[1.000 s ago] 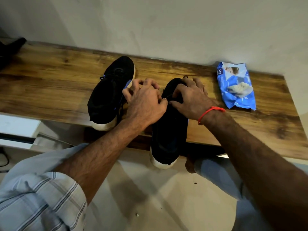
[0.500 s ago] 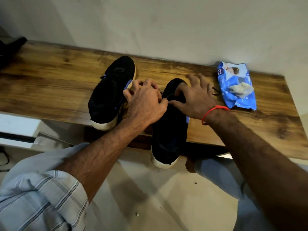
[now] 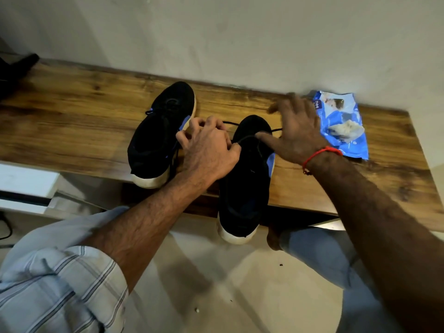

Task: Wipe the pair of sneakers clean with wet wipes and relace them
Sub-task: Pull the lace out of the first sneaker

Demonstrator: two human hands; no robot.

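Note:
Two black sneakers with white soles and blue trim lie on the wooden bench [image 3: 72,121]. The left sneaker [image 3: 161,131] sits fully on the top. The right sneaker [image 3: 245,188] hangs its heel over the front edge. My left hand [image 3: 209,150] is curled between the two shoes and pinches the black shoelace [image 3: 230,123] of the right sneaker. The lace runs taut across the toe into my right hand [image 3: 298,131]. That hand is blurred beside the toe, with its fingers spread and its thumb on a lace loop.
A blue wet wipes pack [image 3: 341,123], torn open with a white wipe showing, lies at the back right against the wall. A dark object [image 3: 16,68] sits at the bench's far left end. My jeans-clad knee [image 3: 312,255] is below the front edge.
My right hand has moved right and away from the toe toward the wipes pack, drawing the lace out taut. My left hand stays in place on the lace.

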